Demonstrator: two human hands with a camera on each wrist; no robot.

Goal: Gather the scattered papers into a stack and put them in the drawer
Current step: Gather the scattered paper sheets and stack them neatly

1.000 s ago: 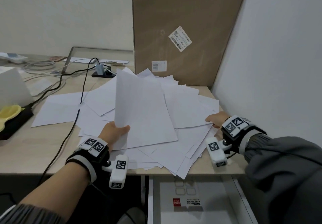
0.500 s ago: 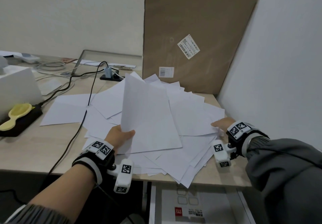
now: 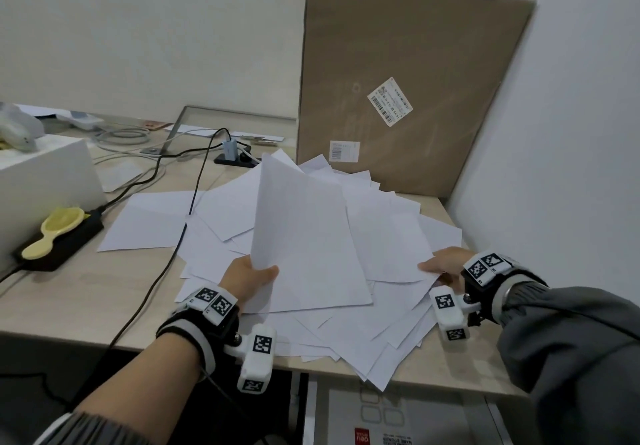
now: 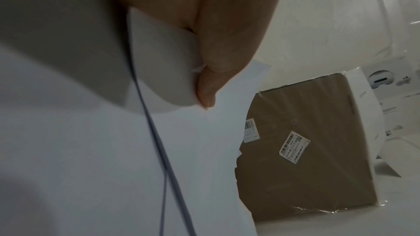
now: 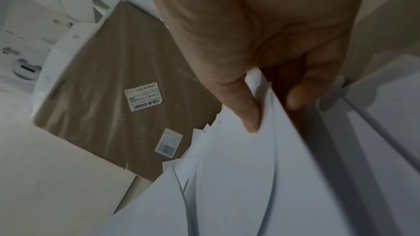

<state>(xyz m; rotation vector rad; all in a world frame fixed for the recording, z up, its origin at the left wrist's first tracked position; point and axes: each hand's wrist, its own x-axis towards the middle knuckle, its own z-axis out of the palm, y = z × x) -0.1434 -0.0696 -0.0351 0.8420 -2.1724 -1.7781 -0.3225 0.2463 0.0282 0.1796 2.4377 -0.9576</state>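
Several white sheets of paper (image 3: 388,237) lie fanned in a loose pile on the wooden desk (image 3: 79,292), some overhanging its front edge. My left hand (image 3: 251,276) pinches the near left corner of a top sheet (image 3: 301,237) and lifts its left side; in the left wrist view the thumb (image 4: 211,82) presses on that sheet (image 4: 90,150). My right hand (image 3: 445,266) pinches the right edge of a sheet in the pile, thumb (image 5: 246,107) on top of the paper (image 5: 238,186) and fingers beneath. An open drawer (image 3: 398,420) shows below the desk edge, holding a white package.
A large brown cardboard box (image 3: 408,81) leans against the wall behind the pile. A black cable (image 3: 166,261) runs across the left sheets. A white box (image 3: 45,185), a yellow brush (image 3: 55,230) on a black block and a metal stand (image 3: 180,129) stand at the left. A wall (image 3: 571,133) closes the right.
The left hand has raised the left edge of the top sheet a little higher. The right hand has taken hold of the pile's right edge. The head view has drifted upward.
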